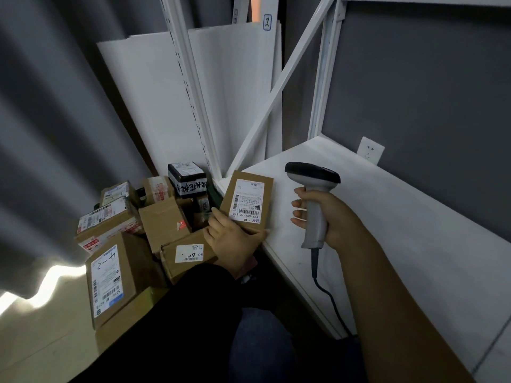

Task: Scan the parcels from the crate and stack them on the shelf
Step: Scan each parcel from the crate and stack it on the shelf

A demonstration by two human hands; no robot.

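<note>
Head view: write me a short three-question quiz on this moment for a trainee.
1. True or false: the right hand grips the barcode scanner by its handle.
2. The left hand holds a cardboard parcel with its label facing: A) up toward the camera, B) straight down, C) away from the camera.
3. What trails from the bottom of the scanner's handle?
Key: 1 true; 2 A; 3 a dark cable.
</note>
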